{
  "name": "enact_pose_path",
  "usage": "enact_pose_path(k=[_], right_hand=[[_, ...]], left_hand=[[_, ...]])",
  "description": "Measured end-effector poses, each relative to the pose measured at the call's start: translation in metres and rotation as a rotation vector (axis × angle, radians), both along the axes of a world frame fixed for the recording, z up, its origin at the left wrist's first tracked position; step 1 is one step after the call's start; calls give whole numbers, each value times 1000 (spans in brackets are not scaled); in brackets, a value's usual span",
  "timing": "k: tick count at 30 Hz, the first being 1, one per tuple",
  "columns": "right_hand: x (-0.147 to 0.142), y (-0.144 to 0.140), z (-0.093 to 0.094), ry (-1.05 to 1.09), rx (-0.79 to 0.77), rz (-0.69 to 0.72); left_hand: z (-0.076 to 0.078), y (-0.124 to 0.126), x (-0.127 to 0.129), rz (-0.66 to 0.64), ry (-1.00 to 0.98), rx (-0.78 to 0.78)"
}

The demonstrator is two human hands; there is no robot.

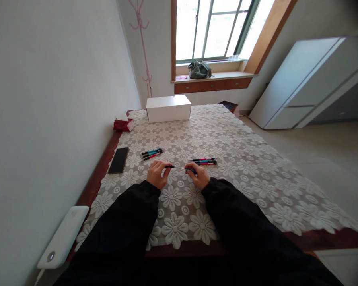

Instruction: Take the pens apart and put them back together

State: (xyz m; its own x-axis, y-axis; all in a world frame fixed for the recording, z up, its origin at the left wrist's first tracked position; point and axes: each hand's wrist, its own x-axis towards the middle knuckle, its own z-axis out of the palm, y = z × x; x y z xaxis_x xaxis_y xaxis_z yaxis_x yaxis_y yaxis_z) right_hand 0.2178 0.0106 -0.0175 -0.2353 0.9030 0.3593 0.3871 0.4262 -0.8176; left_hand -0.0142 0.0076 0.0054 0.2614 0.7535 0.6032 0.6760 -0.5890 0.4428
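Note:
My left hand (158, 174) pinches the black part of a pen (170, 167) between thumb and fingers. Opposite it, my right hand (199, 176) is closed on a teal pen barrel (191, 171). A thin, pale rod (179, 168) spans the gap between the two parts; its details are too small to tell. Beyond my left hand lies a group of teal and red pens with black ends (152, 153). Another group of red, teal and black pens (205, 161) rests just past my right hand.
A flowered lace cloth (226, 147) covers the table. To the left lie a black phone (118, 160) and a red tissue pack (123, 125). At the far end stands a white box (168, 109). A white device (64, 236) sits by the wall, near the left edge.

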Motion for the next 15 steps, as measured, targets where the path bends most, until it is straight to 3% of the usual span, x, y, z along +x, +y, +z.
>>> enact_pose_path(k=[15], right_hand=[[1, 0, -1, -112, 94, -16]], left_hand=[[-2, 1, 1, -45, -30, 71]])
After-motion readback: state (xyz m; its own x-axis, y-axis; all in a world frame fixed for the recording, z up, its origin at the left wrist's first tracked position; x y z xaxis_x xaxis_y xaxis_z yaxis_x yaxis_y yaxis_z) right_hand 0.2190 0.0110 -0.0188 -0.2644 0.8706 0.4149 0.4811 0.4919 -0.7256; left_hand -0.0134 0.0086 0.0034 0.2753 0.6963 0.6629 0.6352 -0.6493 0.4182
